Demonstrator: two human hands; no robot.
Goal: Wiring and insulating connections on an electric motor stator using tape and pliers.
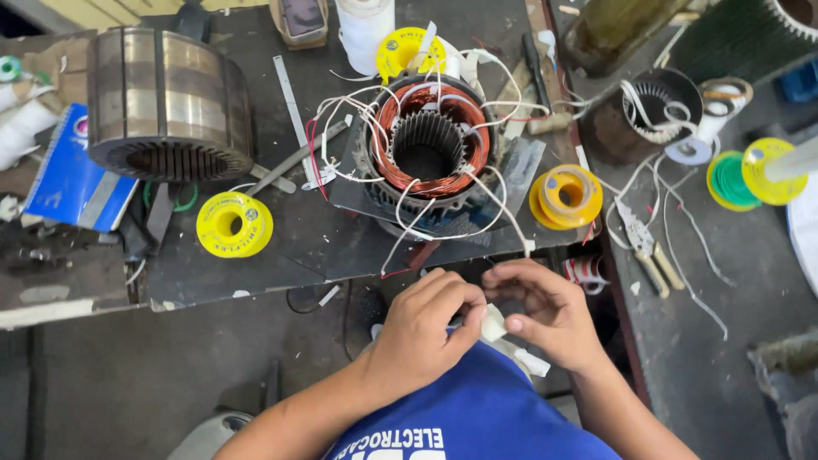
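Just below the copper-wound stator (429, 152) on my bench, my left hand (423, 328) and right hand (545, 308) pinch closed on a strip of white insulating paper (494, 326), held taut between fingertips so I can work it.

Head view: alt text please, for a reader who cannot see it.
Two bare hands, left hand and right hand, pinch a small white strip between them above a dark workbench. On the bench sit a copper-wound motor stator trailing white leads, an empty stator core and yellow spools.
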